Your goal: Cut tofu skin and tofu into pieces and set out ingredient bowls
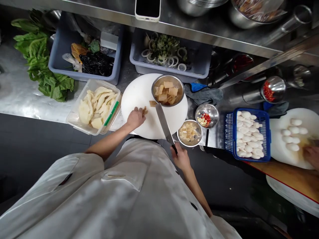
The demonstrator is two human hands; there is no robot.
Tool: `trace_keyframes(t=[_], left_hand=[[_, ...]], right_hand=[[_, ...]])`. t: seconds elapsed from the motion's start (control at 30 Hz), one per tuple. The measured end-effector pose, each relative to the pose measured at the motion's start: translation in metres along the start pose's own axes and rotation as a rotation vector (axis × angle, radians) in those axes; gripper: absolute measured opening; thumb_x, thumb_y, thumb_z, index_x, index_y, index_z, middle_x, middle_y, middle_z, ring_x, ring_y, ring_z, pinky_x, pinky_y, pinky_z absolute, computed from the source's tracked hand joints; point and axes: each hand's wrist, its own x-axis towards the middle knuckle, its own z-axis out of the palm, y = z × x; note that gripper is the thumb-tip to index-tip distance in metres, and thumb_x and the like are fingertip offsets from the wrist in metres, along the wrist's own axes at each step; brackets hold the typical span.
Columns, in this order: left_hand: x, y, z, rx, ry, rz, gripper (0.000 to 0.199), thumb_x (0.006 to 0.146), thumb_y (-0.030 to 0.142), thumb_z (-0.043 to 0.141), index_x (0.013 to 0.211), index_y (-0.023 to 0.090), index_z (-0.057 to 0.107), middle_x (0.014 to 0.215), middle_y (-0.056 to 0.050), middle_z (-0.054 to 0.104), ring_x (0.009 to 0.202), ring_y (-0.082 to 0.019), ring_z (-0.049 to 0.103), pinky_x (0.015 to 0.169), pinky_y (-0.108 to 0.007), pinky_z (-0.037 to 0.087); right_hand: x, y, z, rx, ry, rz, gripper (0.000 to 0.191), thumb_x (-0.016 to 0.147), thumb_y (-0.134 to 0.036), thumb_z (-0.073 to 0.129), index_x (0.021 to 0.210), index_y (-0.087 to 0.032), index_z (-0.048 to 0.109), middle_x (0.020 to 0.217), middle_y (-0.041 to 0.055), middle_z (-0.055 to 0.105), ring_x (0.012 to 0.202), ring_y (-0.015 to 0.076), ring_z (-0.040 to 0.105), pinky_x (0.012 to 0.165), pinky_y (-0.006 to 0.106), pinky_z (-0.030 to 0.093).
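In the head view, my right hand (180, 156) is closed round the handle of a kitchen knife (163, 121). The blade lies slanted over a round white cutting board (129, 96), its tip close to a steel bowl (183, 87) of tan, flat-cut food pieces (168, 91). One brown piece (153, 103) rests on the board by the blade tip. To the left of the knife, my left hand (136, 118) is closed, fingers curled, with a small brown food piece (145, 111) at its fingertips. The undersides of those fingers are hidden.
Left of the board stands a plastic tub (72, 121) of pale slices. Two grey-blue bins (117, 63) line the back. Small bowls (190, 144) sit at right, beside a blue basket (266, 132) of white mushroom-like pieces. Another person's hand (311, 154) works at far right. A steel shelf (112, 11) overhangs.
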Motion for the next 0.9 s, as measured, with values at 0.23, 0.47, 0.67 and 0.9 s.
trace_keyframes(t=[0.23, 0.47, 0.67, 0.9], left_hand=[[-0.020, -0.030, 0.016, -0.317, 0.121, 0.001, 0.056, 0.073, 0.025, 0.087, 0.122, 0.024, 0.059, 0.129, -0.014, 0.058, 0.100, -0.031, 0.067, 0.098, -0.052, 0.057], [-0.017, -0.037, 0.032, -0.447, 0.217, 0.007, 0.044, 0.080, 0.010, 0.074, 0.120, 0.021, 0.060, 0.122, -0.012, 0.055, 0.097, -0.024, 0.066, 0.094, -0.044, 0.060], [-0.011, -0.039, 0.022, -0.309, 0.282, 0.224, 0.047, 0.080, 0.024, 0.081, 0.122, 0.022, 0.059, 0.123, -0.012, 0.058, 0.111, -0.031, 0.058, 0.102, -0.051, 0.052], [0.002, -0.044, 0.025, -0.277, 0.221, 0.400, 0.013, 0.086, 0.019, 0.065, 0.099, 0.019, 0.064, 0.110, -0.013, 0.064, 0.105, -0.029, 0.058, 0.097, -0.046, 0.051]], right_hand=[[0.027, -0.048, -0.030, -0.246, -0.220, 0.071, 0.022, 0.108, -0.029, 0.044, 0.123, -0.019, 0.057, 0.099, 0.0091, 0.076, 0.084, 0.0232, 0.070, 0.066, 0.029, 0.035], [0.060, -0.066, -0.039, -0.371, -0.266, 0.024, 0.017, 0.110, -0.028, 0.044, 0.122, -0.019, 0.053, 0.101, 0.0083, 0.076, 0.087, 0.0227, 0.070, 0.065, 0.030, 0.029], [0.055, -0.073, -0.043, -0.347, -0.246, -0.004, 0.018, 0.111, -0.027, 0.041, 0.123, -0.018, 0.051, 0.099, 0.0105, 0.076, 0.087, 0.0249, 0.071, 0.066, 0.031, 0.031], [0.064, -0.090, -0.035, -0.305, -0.334, -0.027, 0.019, 0.111, -0.023, 0.038, 0.126, -0.016, 0.049, 0.102, 0.0118, 0.076, 0.095, 0.0257, 0.072, 0.073, 0.030, 0.036]])
